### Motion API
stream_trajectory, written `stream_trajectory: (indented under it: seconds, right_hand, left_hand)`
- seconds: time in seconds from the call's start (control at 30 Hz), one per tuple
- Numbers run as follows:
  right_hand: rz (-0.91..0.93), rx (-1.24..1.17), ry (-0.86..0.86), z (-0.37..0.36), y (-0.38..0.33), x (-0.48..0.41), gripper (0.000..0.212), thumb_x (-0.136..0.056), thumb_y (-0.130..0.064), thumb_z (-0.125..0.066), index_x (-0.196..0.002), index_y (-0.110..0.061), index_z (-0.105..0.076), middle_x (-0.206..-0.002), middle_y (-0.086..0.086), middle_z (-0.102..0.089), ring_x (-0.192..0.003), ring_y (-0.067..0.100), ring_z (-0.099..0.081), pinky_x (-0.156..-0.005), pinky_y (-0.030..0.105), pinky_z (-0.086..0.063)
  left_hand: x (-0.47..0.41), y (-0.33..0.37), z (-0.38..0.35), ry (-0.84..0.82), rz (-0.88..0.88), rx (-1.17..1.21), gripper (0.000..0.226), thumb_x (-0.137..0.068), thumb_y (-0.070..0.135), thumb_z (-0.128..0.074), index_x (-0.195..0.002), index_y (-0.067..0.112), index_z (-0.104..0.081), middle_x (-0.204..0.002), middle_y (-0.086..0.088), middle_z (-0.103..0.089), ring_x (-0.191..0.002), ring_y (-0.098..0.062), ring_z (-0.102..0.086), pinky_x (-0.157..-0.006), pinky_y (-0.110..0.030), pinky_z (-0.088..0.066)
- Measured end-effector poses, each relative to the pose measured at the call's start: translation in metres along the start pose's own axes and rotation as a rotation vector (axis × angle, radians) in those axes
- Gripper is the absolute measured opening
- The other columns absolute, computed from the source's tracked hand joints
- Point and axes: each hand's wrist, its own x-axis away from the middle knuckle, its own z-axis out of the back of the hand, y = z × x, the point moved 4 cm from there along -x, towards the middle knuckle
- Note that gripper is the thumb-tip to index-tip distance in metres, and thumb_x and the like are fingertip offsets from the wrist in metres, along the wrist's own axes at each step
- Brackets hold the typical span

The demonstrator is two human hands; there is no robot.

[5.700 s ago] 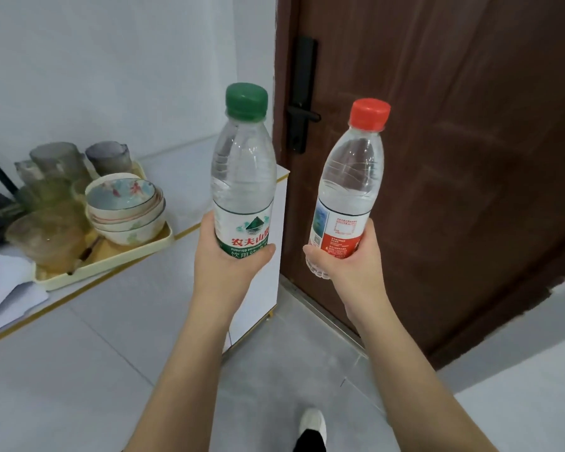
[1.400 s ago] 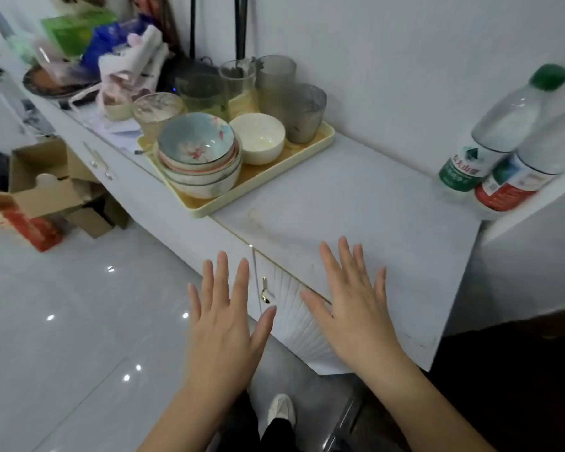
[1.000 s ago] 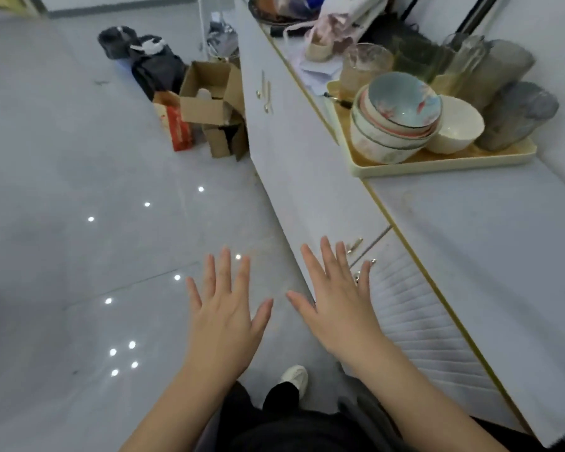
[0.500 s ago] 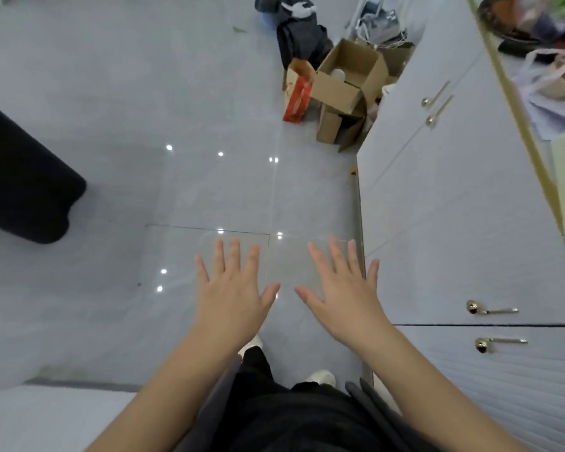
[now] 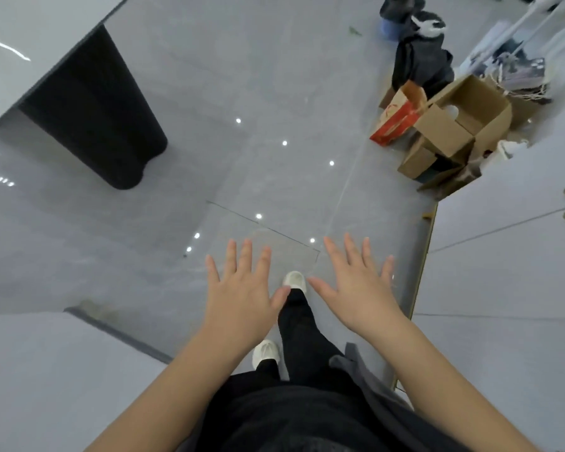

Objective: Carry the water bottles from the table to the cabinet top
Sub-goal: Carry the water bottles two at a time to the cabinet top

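Note:
My left hand [image 5: 242, 288] and my right hand [image 5: 356, 285] are held out in front of me, palms down, fingers spread, holding nothing. They hover over the grey tiled floor [image 5: 242, 93]. No water bottle is in view. The white cabinet front [image 5: 503, 272] with gold knobs runs along the right edge; its top is out of frame. A white table corner [image 5: 23, 27] with a black base [image 5: 95, 109] stands at the upper left.
Open cardboard boxes [image 5: 454, 132] and a red paper bag [image 5: 395, 119] lie on the floor against the cabinet, with a dark bag [image 5: 418, 60] behind them. A white surface [image 5: 46, 370] fills the lower left. My legs and white shoes [image 5: 294, 278] are below my hands.
The view has swung left, away from the cabinet top where both bottles were left standing, to the open floor. The table comes into view at the upper left. Both hands stay spread.

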Motion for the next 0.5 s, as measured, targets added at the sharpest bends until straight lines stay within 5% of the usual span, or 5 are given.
stream_trajectory:
  seconds: [0.5]
  right_hand:
    - [0.286,0.212,-0.080,0.129,-0.082,-0.217,0.075,-0.096,-0.064,-0.027,-0.155,-0.035,0.010,-0.164,0.003,0.015,-0.149,0.030,0.020,-0.117,0.061,0.009]
  left_hand:
    - [-0.180,-0.067,0.097,0.008,0.287,0.157,0.073,-0.096,0.061,-0.023,-0.155,0.023,-0.001,-0.163,-0.007,0.003,-0.149,-0.028,0.010,-0.118,-0.056,0.001]
